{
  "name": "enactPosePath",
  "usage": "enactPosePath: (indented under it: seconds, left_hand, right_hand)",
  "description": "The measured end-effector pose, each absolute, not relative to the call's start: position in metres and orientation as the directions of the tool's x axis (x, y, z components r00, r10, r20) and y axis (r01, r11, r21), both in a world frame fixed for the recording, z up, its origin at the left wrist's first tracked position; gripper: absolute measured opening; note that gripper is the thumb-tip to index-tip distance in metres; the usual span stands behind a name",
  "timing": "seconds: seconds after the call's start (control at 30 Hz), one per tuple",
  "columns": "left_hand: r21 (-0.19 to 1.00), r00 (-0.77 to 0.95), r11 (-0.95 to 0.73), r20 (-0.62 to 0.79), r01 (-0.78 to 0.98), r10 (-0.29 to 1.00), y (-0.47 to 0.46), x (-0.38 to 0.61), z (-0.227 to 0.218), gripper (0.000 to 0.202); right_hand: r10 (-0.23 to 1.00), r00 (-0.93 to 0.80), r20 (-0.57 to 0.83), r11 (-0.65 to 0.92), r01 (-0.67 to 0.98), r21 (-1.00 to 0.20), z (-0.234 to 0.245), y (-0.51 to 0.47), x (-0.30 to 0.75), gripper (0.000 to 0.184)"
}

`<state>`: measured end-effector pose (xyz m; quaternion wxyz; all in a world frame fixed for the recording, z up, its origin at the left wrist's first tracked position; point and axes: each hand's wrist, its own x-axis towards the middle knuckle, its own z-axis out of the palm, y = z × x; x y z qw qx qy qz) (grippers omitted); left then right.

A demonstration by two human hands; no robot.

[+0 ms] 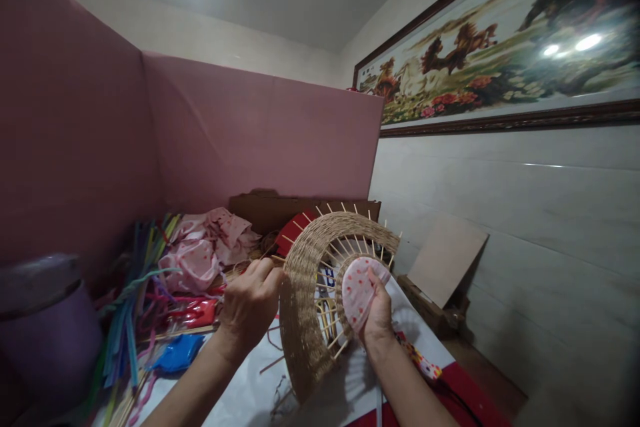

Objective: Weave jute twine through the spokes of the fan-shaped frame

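Head view forward-down, near woven fan [301, 280]

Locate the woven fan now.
In the head view, the woven fan is at lower centre, its pink dotted base gripped by the right hand, the left hand at its left edge.

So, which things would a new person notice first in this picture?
Probably the half-round woven fan first, low in the middle, with the right hand gripping its pink dotted patch and the left hand by its outer edge. Next may come the big framed horse picture, high on the wall at the right, and then the bright strips bunched at the lower left.
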<state>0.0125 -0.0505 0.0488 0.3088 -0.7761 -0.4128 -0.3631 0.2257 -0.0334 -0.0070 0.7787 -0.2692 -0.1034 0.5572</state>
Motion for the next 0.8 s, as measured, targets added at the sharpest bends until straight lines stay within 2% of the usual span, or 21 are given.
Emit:
enactPosePath:
  seconds: [0.17, 0.33, 0.53, 0.8]
  left_hand:
    - [-0.089, 0.361, -0.550, 0.839, 0.831, 0.408, -0.051, 0.013, 0.047, 0.017]
    - [0.013, 0.334, -0.604, 0.823, 0.797, 0.460, -0.052, 0.013, 0.052, 0.019]
    - [0.211, 0.316, -0.703, 0.781, 0.680, 0.540, -0.053, 0.009, 0.060, 0.019]
    - [0.524, 0.277, -0.699, 0.666, 0.487, 0.693, -0.050, 0.005, 0.063, 0.032]
  right_hand:
    - [0.918, 0.372, -0.140, 0.250, -0.815, -0.523, -0.005, -0.034, 0.226, 0.034]
    - [0.922, 0.358, -0.146, 0.235, -0.819, -0.524, -0.006, -0.032, 0.229, 0.032]
    - [0.894, 0.396, -0.210, 0.234, -0.811, -0.536, -0.005, -0.032, 0.231, 0.027]
    - [0.892, 0.408, -0.197, 0.237, -0.791, -0.564, -0.007, -0.031, 0.231, 0.026]
